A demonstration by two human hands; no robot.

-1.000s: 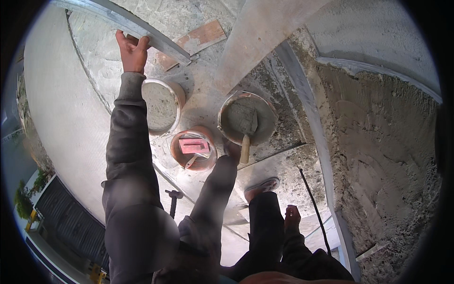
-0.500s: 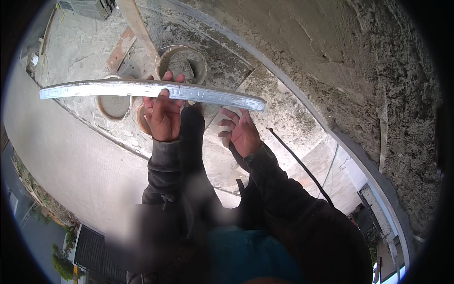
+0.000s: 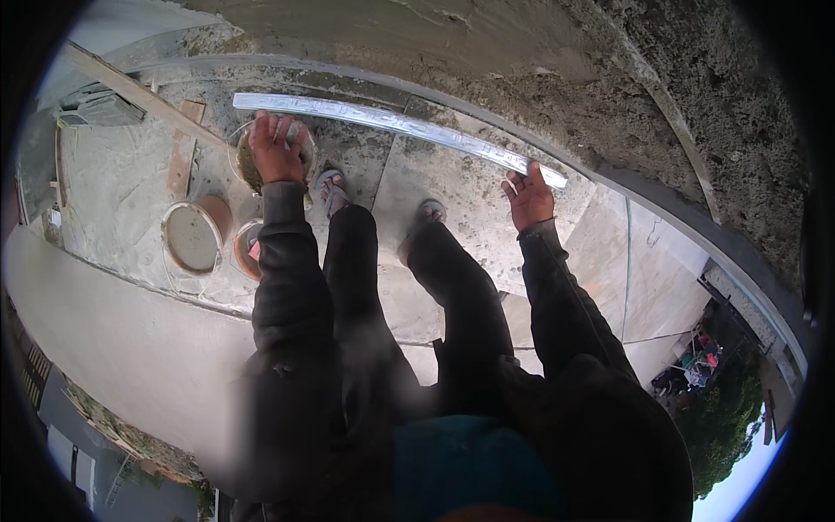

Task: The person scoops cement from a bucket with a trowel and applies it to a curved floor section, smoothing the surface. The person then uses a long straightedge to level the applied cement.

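Note:
A long silvery metal straightedge (image 3: 391, 122) stretches across the upper middle, close to the wall, its right end lower in view. Near its left end is my left hand (image 3: 278, 157), fingers spread, with a fingertip at the bar's near edge; whether it bears any weight I cannot tell. My right hand (image 3: 532, 204) grips the bar close to its right end, one finger lying over it. Behind and beside my left hand stands a bucket (image 3: 246, 170), partly covered by it.
Another bucket (image 3: 196, 235) of grey mix and a smaller orange container (image 3: 247, 250) stand left of my legs. A plank (image 3: 143, 96) leans beside a flat board (image 3: 184, 148). The rough plastered wall (image 3: 522, 78) rises ahead. My sandalled feet stand on the stained floor.
The straightedge has moved right and toward the wall. My hands have spread apart; the left let go of the bar's middle, and the right, formerly just below the bar, now grips its end.

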